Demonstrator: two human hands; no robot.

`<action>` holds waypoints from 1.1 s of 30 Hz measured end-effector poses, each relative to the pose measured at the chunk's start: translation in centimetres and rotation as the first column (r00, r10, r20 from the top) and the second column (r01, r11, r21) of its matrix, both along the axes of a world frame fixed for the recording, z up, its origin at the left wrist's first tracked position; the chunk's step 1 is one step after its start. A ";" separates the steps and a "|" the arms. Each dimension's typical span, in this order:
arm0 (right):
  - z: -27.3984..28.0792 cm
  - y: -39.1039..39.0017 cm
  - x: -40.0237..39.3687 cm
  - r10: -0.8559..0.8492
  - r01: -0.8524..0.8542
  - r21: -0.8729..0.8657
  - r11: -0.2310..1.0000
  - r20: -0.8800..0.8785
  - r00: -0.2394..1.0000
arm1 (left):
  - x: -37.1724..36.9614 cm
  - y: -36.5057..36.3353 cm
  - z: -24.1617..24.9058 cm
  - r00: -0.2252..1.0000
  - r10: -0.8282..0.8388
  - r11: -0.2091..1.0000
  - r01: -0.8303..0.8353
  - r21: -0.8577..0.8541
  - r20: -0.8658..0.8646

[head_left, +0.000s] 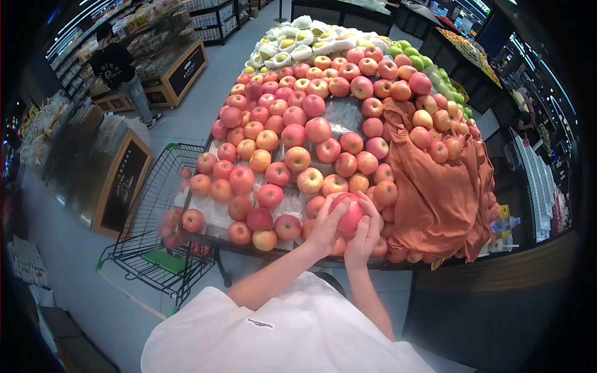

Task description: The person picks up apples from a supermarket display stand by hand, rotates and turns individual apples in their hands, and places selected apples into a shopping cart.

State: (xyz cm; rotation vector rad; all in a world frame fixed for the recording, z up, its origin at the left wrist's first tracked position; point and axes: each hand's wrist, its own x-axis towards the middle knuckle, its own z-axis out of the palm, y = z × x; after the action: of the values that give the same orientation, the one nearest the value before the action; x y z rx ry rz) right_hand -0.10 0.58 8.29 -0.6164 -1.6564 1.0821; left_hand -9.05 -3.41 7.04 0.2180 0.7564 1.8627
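A red apple is cupped between my two hands, just above the front of a large apple display. My left hand wraps its left side, and my right hand closes round its right side. Beneath and around them lie rows of red and yellow-red apples. To the right of my hands an orange-brown cloth is draped over part of the fruit. Near the middle of the display a grey patch shows between the apples.
A wire shopping cart with green trim stands at the display's left. Foam-netted fruit and green apples fill the back. A person in dark clothes stands by shelves at the upper left. A plastic bottle lies at right.
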 end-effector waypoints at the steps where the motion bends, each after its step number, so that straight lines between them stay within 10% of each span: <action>1: 0.2 -1.0 -0.6 0.015 -0.017 0.032 0.999 0.047 0.999 | -1.3 -0.5 -0.2 1.000 -0.005 1.000 0.005 0.006 -0.001; 5: -0.3 -4.4 -2.3 -0.083 0.002 0.342 0.940 0.221 0.972 | -4.5 -3.0 -2.6 0.980 -0.134 0.990 0.140 0.031 -0.147; 12: -0.7 -6.4 -3.2 0.037 -0.068 0.156 0.985 0.191 0.981 | -6.1 -6.3 -4.1 0.841 -0.193 0.977 0.214 -0.017 -0.506; 19: -1.2 -7.9 -3.9 0.030 -0.077 0.200 0.977 0.228 0.973 | -6.7 -8.0 -3.3 0.943 -0.305 0.952 0.307 0.003 0.132; 28: -1.3 -8.3 -5.3 0.097 -0.096 -0.036 0.995 0.024 0.995 | -7.4 -8.3 -3.3 0.911 -0.070 0.993 0.100 0.054 -0.407; 33: -0.5 -8.3 -5.7 0.089 -0.107 0.154 0.982 0.122 0.989 | -8.1 -8.7 -1.6 0.842 -0.014 0.994 0.068 0.080 -0.539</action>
State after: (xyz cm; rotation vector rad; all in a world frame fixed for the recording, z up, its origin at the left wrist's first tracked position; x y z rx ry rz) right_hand -5.79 -7.71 7.79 -0.5043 -1.8695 0.9869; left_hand -17.14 -12.07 5.40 0.8439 1.0297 1.8102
